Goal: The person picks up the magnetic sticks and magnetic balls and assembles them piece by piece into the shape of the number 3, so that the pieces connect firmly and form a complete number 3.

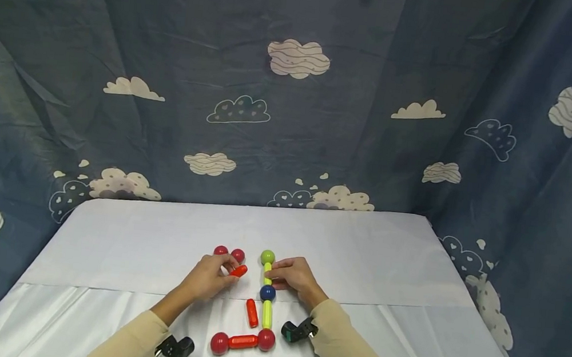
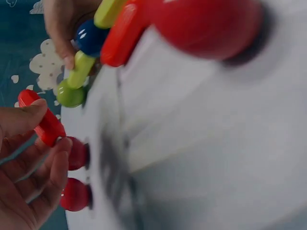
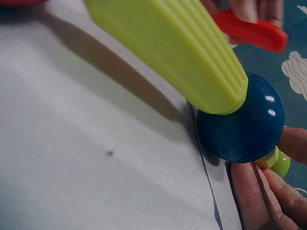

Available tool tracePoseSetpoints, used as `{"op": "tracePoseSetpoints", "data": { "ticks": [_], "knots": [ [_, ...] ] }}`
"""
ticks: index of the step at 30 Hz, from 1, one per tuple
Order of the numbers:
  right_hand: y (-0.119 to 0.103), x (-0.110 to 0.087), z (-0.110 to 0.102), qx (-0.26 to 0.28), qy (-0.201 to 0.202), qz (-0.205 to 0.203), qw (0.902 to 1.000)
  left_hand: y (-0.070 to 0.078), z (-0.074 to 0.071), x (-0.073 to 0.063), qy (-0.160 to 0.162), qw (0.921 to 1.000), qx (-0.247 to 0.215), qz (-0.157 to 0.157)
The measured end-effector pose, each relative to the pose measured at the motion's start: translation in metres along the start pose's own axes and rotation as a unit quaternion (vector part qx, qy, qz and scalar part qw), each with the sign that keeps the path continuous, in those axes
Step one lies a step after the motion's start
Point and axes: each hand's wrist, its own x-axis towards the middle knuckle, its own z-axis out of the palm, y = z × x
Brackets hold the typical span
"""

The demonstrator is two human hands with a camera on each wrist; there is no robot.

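Note:
My left hand (image 1: 210, 277) pinches a red rod (image 1: 239, 270) between thumb and fingers, held up near two red balls (image 2: 76, 194) on the table. With my right hand (image 1: 296, 276) I grip the far yellow-green rod (image 2: 81, 70), which joins a green ball (image 1: 267, 256) to a dark blue ball (image 1: 267, 293). From the blue ball a second yellow-green rod (image 1: 267, 314) runs toward me to a red ball (image 1: 266, 339). Another red rod (image 1: 242, 341) links that ball to a red ball (image 1: 219, 343) on its left.
A loose-looking red rod (image 1: 252, 313) lies beside the nearer yellow-green rod. White cloth covers the table (image 1: 387, 257), with a seam across it. A dark blue curtain (image 1: 323, 119) with cloud prints hangs behind and at the sides.

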Motion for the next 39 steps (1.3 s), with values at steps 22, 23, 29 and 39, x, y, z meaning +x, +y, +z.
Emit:
{"op": "tracePoseSetpoints", "data": {
  "ticks": [22,23,29,39],
  "knots": [
    [-0.001,-0.002,-0.001,0.012,-0.005,0.001,0.9999,0.005,-0.009,0.083,0.0,0.9957,0.092,-0.012],
    [0.0,-0.001,-0.001,0.013,-0.003,0.002,0.9999,0.003,-0.009,0.085,-0.005,0.9956,0.092,-0.014],
    [0.003,0.001,0.001,0.012,-0.006,-0.002,0.9999,-0.004,-0.009,0.093,-0.025,0.9929,0.116,-0.01],
    [0.003,0.0,-0.001,0.008,-0.005,-0.006,0.9999,-0.003,-0.006,0.094,-0.058,0.9875,0.147,0.002]
  ]
}}
